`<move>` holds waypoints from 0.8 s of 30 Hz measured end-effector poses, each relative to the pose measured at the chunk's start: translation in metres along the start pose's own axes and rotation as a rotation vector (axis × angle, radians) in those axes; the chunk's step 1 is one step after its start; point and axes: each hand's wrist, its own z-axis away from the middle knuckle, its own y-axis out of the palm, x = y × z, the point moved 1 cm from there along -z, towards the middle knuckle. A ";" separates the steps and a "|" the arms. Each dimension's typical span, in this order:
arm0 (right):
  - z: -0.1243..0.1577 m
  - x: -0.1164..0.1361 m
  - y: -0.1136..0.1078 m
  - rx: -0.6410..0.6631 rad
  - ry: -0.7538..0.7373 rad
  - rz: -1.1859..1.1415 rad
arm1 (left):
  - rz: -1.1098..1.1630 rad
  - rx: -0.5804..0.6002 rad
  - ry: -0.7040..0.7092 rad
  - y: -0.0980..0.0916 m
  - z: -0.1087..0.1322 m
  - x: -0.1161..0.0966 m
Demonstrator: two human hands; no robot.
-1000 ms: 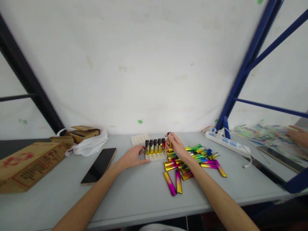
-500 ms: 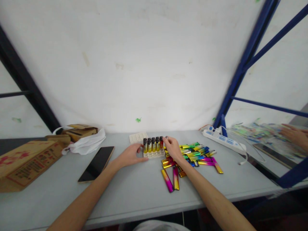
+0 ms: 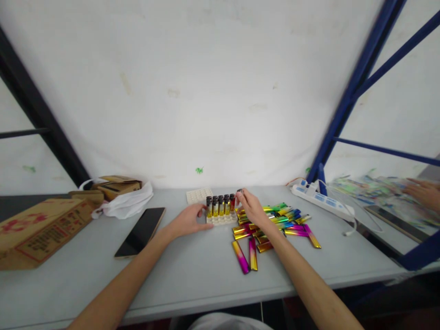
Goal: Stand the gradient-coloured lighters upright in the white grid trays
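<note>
A small cream tray (image 3: 222,220) stands mid-table with a row of upright lighters (image 3: 220,205), dark-capped with yellow bodies. My left hand (image 3: 188,221) rests against the tray's left side, fingers curled round it. My right hand (image 3: 250,207) is at the tray's right end, fingers pinched on a lighter (image 3: 239,194) with a dark cap. A heap of shiny multicoloured lighters (image 3: 275,222) lies to the right of the tray, partly under my right forearm.
A second cream tray (image 3: 199,195) lies behind. A phone (image 3: 140,232), a white bag (image 3: 127,204) and cardboard boxes (image 3: 37,229) sit left. A power strip (image 3: 325,203) lies right; beyond it, another person's hand (image 3: 423,191) over coloured items.
My right hand, holding a lighter, dipped toward the tray's right end and now sits slightly higher beside the row. My left hand stays on the tray. The view shifted a little.
</note>
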 end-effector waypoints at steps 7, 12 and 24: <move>0.000 -0.004 -0.006 0.040 -0.066 0.258 | 0.015 -0.008 -0.009 0.000 0.000 0.001; 0.002 -0.010 0.001 0.103 -0.034 0.311 | 0.022 -0.006 -0.007 -0.001 0.000 0.000; 0.001 -0.018 -0.002 0.293 -0.123 0.443 | 0.010 0.006 -0.014 -0.002 0.000 -0.002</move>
